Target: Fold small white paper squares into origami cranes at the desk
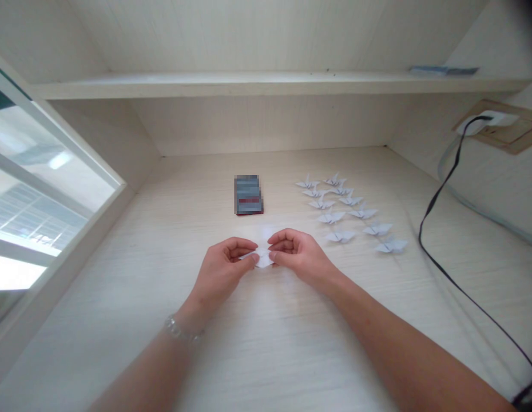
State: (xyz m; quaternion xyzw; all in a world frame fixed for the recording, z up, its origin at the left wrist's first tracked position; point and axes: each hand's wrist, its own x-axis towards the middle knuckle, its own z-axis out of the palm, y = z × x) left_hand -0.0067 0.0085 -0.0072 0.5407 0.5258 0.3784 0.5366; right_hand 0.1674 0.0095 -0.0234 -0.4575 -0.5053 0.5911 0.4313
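1. From my remote seat, the main risk is the small folded white paper (pixel 262 260), held centrally between the fingertips. A loose pinch could drop it; too hard a squeeze could crumple it.
2. The paper cranes (pixel 341 213) lie in loose rows to its right, so a wide swing of the right hand (pixel 298 256) could knock the nearest ones.
3. The black cable (pixel 419 232) runs across the surface (pixel 266 349) beyond the right forearm (pixel 399 337) and could snag it.
4. Both hands are closed in a pinch on the paper. The left hand (pixel 222 267), with a bracelet (pixel 180 330) at its wrist, and the right hand face each other, forearms angled inward.
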